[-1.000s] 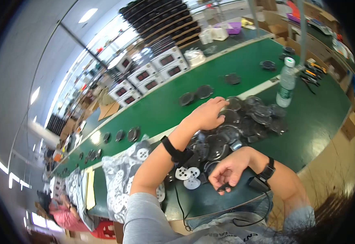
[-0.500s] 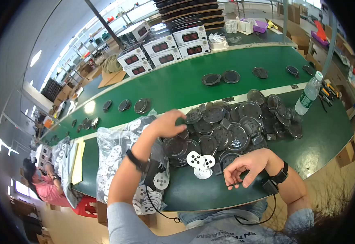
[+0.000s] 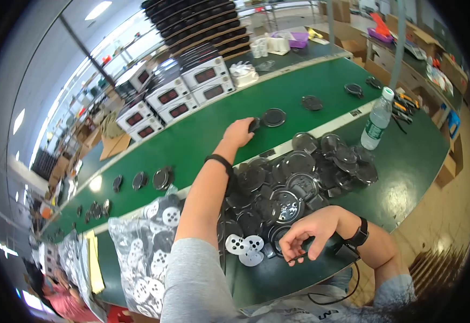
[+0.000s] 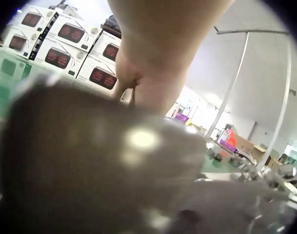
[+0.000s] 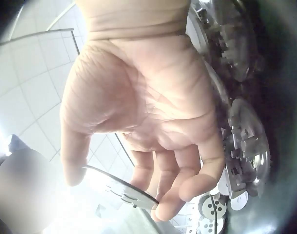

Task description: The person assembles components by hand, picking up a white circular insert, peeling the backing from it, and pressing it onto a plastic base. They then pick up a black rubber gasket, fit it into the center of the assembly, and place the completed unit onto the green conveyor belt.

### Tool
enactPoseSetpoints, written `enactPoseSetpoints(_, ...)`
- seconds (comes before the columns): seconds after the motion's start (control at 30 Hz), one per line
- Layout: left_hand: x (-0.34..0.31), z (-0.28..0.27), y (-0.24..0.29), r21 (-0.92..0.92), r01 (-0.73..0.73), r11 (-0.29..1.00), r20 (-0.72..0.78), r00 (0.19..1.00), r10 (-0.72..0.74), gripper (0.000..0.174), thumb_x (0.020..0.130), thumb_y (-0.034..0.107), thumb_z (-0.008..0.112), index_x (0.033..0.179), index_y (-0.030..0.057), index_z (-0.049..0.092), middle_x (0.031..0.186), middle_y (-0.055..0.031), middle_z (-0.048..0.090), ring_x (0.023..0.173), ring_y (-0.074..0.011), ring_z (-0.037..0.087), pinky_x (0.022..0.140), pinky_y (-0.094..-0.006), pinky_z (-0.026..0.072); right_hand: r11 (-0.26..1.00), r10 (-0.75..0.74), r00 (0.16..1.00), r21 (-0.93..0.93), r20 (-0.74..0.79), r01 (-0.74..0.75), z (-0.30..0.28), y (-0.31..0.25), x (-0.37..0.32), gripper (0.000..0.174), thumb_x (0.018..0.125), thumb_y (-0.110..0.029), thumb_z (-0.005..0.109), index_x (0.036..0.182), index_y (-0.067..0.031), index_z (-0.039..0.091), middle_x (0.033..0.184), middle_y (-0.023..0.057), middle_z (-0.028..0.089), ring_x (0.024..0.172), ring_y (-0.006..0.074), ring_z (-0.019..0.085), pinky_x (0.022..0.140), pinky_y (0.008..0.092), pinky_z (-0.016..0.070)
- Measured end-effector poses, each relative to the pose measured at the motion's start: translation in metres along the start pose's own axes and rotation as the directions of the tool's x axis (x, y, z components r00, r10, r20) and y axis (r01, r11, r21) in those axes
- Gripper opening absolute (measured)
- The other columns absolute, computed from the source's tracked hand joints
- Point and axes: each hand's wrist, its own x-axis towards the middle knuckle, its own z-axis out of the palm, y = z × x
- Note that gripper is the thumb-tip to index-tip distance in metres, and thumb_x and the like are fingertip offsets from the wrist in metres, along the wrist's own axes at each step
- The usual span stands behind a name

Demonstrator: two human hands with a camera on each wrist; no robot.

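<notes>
My left hand (image 3: pixel 239 133) reaches far over the green belt, its fingers gripping the near side of a black round plastic part (image 3: pixel 255 125). A similar black disc (image 3: pixel 273 117) lies just beyond. In the left wrist view, a large blurred dark shape (image 4: pixel 99 161) hides most of the fingers. Low over the near table edge, my right hand (image 3: pixel 313 234) pinches a thin white disc (image 5: pixel 121 187) between thumb and fingertips. Beside that hand lie white discs with holes (image 3: pixel 244 245) and a heap of shiny black round parts (image 3: pixel 289 204).
A plastic bag (image 3: pixel 138 258) of white discs lies left of the heap. A water bottle (image 3: pixel 377 118) stands at the right, near several tools (image 3: pixel 404 107). White boxes (image 3: pixel 175 99) are stacked behind the belt. Another person (image 3: pixel 65 299) sits at the far left.
My left hand has gone from above the heap, first leftward, then forward to the black part on the belt. My right hand stays low, still pinching the disc. The head view has swung.
</notes>
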Motion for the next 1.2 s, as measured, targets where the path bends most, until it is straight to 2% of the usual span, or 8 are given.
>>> enactPoseSetpoints(0.13,0.001,-0.007,-0.034,-0.106,-0.122,0.987,-0.172,0.98,0.102,0.042,0.087,0.014,0.067,0.125,-0.0003,0.061,0.112,-0.0179,0.07,0.098,-0.0309,0.07,0.085,-0.0389,0.0576,0.997,-0.012,1.0,0.077,0.007,0.012,-0.003,0.003,-0.002,0.029,0.091,-0.019,0.072,0.105,-0.0012,0.054,0.105,0.004,0.058,0.108,0.0144,0.063,0.086,0.0303,0.0502)
enactPoseSetpoints(0.27,-0.032,-0.061,-0.03,-0.499,0.198,0.844,-0.071,0.961,-0.268,0.032,0.094,0.004,0.055,0.124,-0.0055,0.059,0.105,-0.0128,0.068,0.092,-0.0181,0.069,0.064,-0.0293,0.0608,0.997,-0.024,1.0,0.074,-0.007,0.024,-0.004,0.001,-0.004,0.027,0.092,-0.02,0.072,0.103,-0.0017,0.055,0.101,0.0018,0.059,0.105,0.014,0.064,0.087,0.0295,0.0492)
enactPoseSetpoints(0.5,-0.054,-0.05,-0.063,-0.651,0.281,0.705,-0.076,0.9,-0.429,0.033,0.096,0.008,0.054,0.126,-0.0049,0.058,0.11,-0.0112,0.068,0.094,-0.0172,0.069,0.066,-0.0305,0.0616,1.0,-0.015,1.0,0.008,-0.014,0.015,0.001,-0.002,-0.002,0.026,0.093,-0.02,0.071,0.102,-0.0015,0.056,0.099,0.0019,0.061,0.103,0.0135,0.065,0.086,0.0291,0.0494)
enactPoseSetpoints(0.63,-0.057,-0.01,-0.119,-0.1,0.156,0.983,-0.383,0.905,-0.183,0.044,0.09,0.015,0.063,0.131,-0.0008,0.056,0.109,-0.0183,0.068,0.092,-0.0335,0.069,0.077,-0.0419,0.0567,1.0,-0.027,1.0,-0.013,0.013,0.027,0.003,-0.002,-0.001,0.026,0.093,-0.02,0.072,0.102,-0.0012,0.056,0.1,0.0023,0.061,0.103,0.0131,0.065,0.084,0.029,0.0498)
enactPoseSetpoints(0.77,-0.073,-0.029,-0.056,0.421,0.304,0.855,-0.66,0.749,0.059,0.058,0.081,0.033,0.073,0.129,0.0024,0.058,0.104,-0.022,0.066,0.082,-0.038,0.068,0.081,-0.0425,0.0552,0.999,-0.027,0.999,-0.023,0.03,0.027,0.004,-0.003,-0.001,0.027,0.093,-0.021,0.072,0.102,-0.0009,0.056,0.099,0.0027,0.061,0.103,0.013,0.064,0.084,0.0288,0.0499)
enactPoseSetpoints(0.87,-0.075,-0.049,-0.017,0.181,0.393,0.902,-0.015,0.918,-0.397,0.077,0.075,0.051,0.077,0.126,-0.0029,0.059,0.11,-0.0239,0.065,0.079,-0.0336,0.07,0.073,-0.0413,0.0578,0.999,-0.021,0.999,-0.036,0.025,0.022,0.006,-0.004,0.0,0.028,0.093,-0.021,0.071,0.103,-0.0007,0.056,0.099,0.0029,0.061,0.104,0.0133,0.064,0.084,0.0289,0.05)
enactPoseSetpoints(1.07,-0.079,-0.034,0.01,0.214,0.409,0.887,0.261,0.851,-0.456,0.102,0.065,0.073,0.076,0.11,-0.0168,0.063,0.098,-0.0254,0.07,0.069,-0.0265,0.073,0.06,-0.0354,0.0592,0.999,-0.007,0.999,-0.044,0.033,0.008,0.007,-0.001,0.001,0.029,0.094,-0.023,0.07,0.104,-0.0004,0.054,0.101,0.0048,0.06,0.105,0.0171,0.065,0.084,0.0303,0.0522)
enactPoseSetpoints(1.2,-0.08,-0.051,0.027,0.185,0.502,0.845,0.376,0.758,-0.533,0.07,0.079,0.054,0.068,0.097,-0.0135,0.069,0.084,-0.0288,0.069,0.063,-0.029,0.072,0.063,-0.0361,0.0594,0.999,-0.031,0.999,-0.044,0.037,0.032,0.008,0.001,0.002,0.029,0.094,-0.023,0.069,0.105,-0.0001,0.054,0.102,0.0061,0.06,0.105,0.0183,0.065,0.084,0.0309,0.0529)
